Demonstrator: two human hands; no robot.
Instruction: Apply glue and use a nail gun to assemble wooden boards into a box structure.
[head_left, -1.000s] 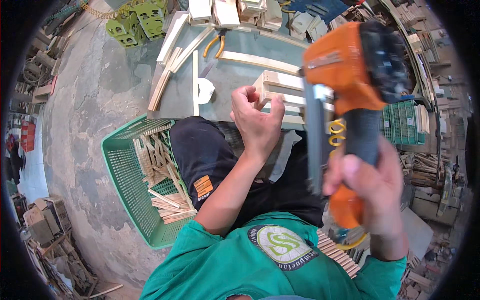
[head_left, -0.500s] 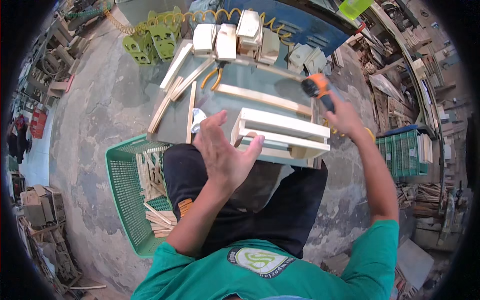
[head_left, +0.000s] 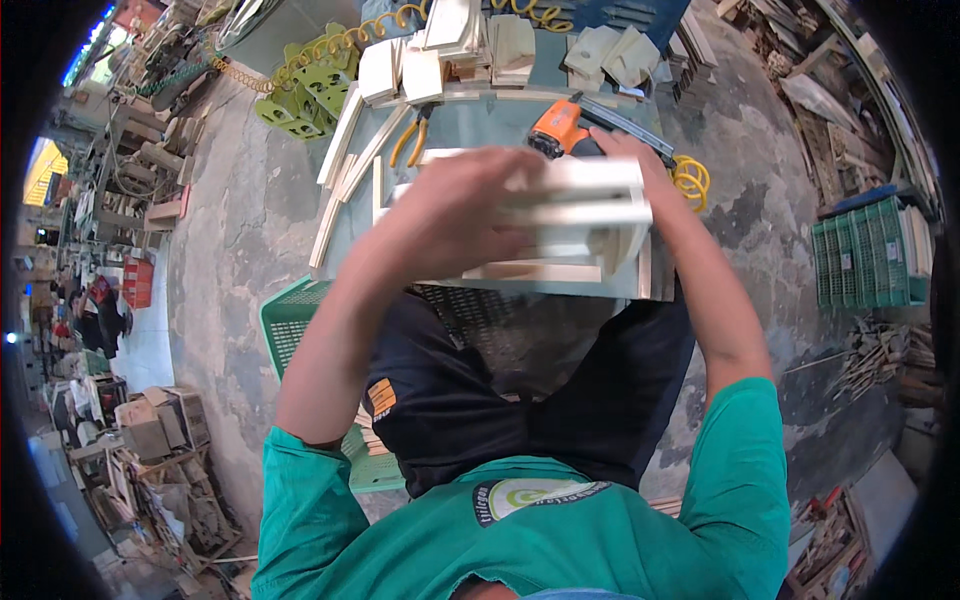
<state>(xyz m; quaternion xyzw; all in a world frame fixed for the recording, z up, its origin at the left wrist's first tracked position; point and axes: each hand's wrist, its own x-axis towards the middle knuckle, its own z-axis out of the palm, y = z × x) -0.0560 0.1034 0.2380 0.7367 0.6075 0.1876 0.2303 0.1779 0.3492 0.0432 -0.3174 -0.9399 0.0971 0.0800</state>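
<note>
My left hand (head_left: 465, 210), blurred by motion, grips the left end of a pale wooden slatted frame (head_left: 590, 180) and holds it above the work table (head_left: 490, 120). My right hand (head_left: 635, 155) is behind the frame's right end, its fingers closed at the dark handle of an orange and black nail gun (head_left: 560, 125). The wood hides part of this hand. At the table's far side the gun's head points left. Orange-handled pliers (head_left: 411, 137) lie left of it.
Stacked pale wood blocks (head_left: 455, 50) stand along the table's far edge. Loose strips (head_left: 350, 155) lie at its left. A green basket (head_left: 285, 325) stands by my left leg. The gun's yellow coiled hose (head_left: 692, 182) hangs at the right; green crates (head_left: 865, 255) are beyond.
My right hand has brought the nail gun left and down to the table's far side. My left hand, open before, has closed on the slatted frame, which is now tilted differently. The view has shifted.
</note>
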